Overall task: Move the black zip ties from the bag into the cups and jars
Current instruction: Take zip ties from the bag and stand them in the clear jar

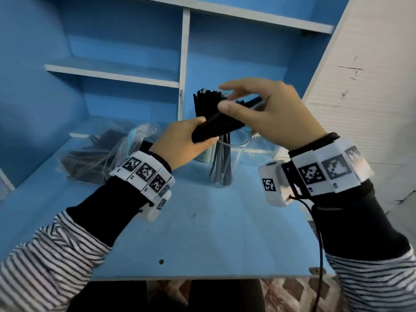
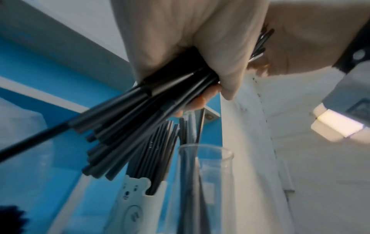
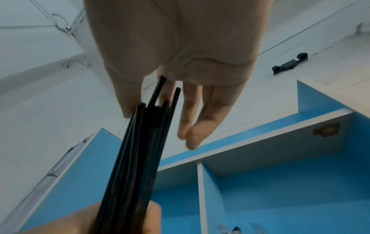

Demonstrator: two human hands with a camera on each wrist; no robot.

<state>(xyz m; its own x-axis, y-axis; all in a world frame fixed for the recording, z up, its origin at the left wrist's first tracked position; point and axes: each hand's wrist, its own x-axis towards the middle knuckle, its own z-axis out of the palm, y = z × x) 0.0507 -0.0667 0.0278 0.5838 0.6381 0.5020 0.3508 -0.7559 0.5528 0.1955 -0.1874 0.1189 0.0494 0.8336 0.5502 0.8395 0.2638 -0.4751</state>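
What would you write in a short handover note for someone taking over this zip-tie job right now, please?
Left hand grips a bundle of zip ties above the containers.
Right hand pinches the far ends of several ties from that bundle.
Done: the clear jar and the bear cup each hold ties.
Left: place the held bundle, then empty the bag, which still holds many ties.

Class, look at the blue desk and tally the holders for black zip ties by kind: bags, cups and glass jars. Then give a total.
Clear plastic bag: 1
White cup with a bear face: 1
Clear glass jar: 1
Total: 3
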